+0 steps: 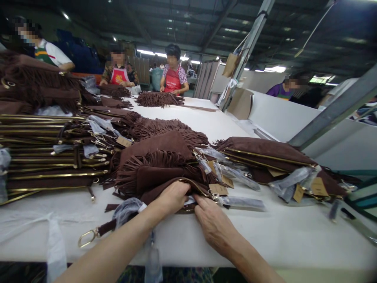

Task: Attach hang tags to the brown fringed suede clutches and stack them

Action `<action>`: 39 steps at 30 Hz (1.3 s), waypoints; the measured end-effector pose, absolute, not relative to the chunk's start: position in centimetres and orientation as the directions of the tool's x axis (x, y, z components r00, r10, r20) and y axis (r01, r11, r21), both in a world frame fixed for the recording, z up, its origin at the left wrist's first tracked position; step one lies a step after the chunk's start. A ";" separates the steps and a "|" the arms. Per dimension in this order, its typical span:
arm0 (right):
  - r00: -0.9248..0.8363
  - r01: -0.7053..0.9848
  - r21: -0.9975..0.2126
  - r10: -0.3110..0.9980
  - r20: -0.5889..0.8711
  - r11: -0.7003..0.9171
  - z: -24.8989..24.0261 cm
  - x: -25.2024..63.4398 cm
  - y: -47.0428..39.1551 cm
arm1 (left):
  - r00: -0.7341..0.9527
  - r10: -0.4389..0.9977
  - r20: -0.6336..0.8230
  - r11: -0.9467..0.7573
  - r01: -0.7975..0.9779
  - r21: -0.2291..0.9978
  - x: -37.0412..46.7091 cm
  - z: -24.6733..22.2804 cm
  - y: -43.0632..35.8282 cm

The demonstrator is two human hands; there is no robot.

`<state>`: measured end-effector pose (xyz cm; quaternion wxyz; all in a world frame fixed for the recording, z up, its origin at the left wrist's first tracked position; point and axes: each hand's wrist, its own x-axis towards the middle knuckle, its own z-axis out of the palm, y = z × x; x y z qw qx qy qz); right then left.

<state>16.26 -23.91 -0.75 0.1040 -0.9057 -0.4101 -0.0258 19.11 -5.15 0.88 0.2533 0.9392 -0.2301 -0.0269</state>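
A dark brown fringed suede bag (167,177) lies on the white table in front of me, its gold zip open toward me. My left hand (173,196) is at the mouth of the bag, fingers curled over the upper zip edge, their tips hidden inside. On the right side of the opening, my right hand (210,220) pinches the edge near the zip end. Something pale shows inside, between the hands. A tan paper tag (218,189) and a plastic-wrapped strap part (243,203) lie beside the bag. To the left is a strap with a gold clasp (87,237).
Stacked brown zipped bags (55,173) fill the left side. More tagged bags (268,153) lie at right. A slanted metal post (332,106) crosses the right side. Several people work beyond the white table (176,114), one in a red apron (173,80). Clear plastic (55,243) hangs over the front edge.
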 end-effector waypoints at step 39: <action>0.720 0.686 -0.096 0.653 0.236 -0.721 -1.8 16.3 -23.2 | 0.895 -0.414 0.168 -0.509 -0.381 0.772 19.1 -0.7 -5.4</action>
